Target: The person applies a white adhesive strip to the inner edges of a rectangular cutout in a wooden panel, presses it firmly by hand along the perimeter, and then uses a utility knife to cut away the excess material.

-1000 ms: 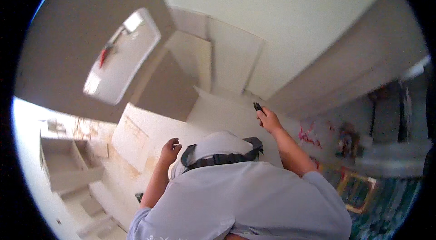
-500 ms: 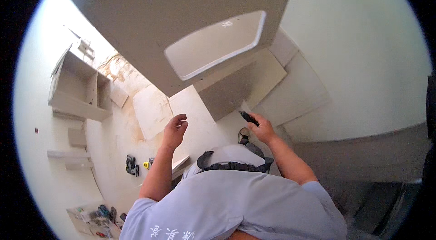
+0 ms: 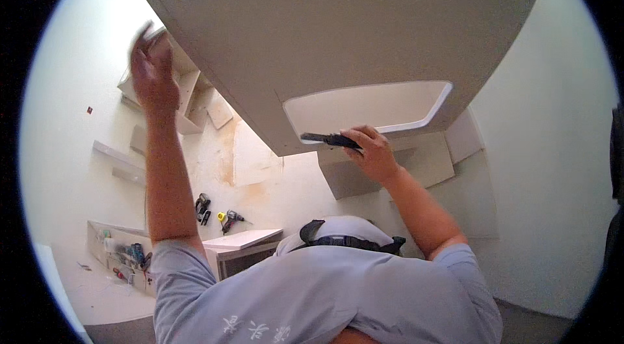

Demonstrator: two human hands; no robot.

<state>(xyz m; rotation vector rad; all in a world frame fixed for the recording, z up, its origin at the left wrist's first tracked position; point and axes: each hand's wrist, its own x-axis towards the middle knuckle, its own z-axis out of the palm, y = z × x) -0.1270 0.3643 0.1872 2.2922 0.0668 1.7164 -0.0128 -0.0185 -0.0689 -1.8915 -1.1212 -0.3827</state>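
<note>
A large grey-beige panel (image 3: 364, 32) fills the upper middle, with a few small dark fittings near its corners and a white-edged, rounded opening (image 3: 370, 106) low in it. My left hand (image 3: 153, 67) is raised beside the panel's left edge, slightly blurred, fingers extended and apparently holding nothing; whether it touches the edge I cannot tell. My right hand (image 3: 368, 152) is closed on a long black tool (image 3: 325, 139), apparently a utility knife, in front of the opening's lower edge.
An open cabinet box (image 3: 188, 119) and loose boards (image 3: 117, 162) lie along the left. Power tools (image 3: 231, 220) rest on the dusty floor, with more tools (image 3: 130, 256) at lower left. Boards (image 3: 383, 168) lean below the panel; a white low box (image 3: 244, 240) sits near my waist.
My view has turned so the panel is more centred. My left hand has risen far up to beside the panel's edge; my right hand has lifted the black tool up to the opening.
</note>
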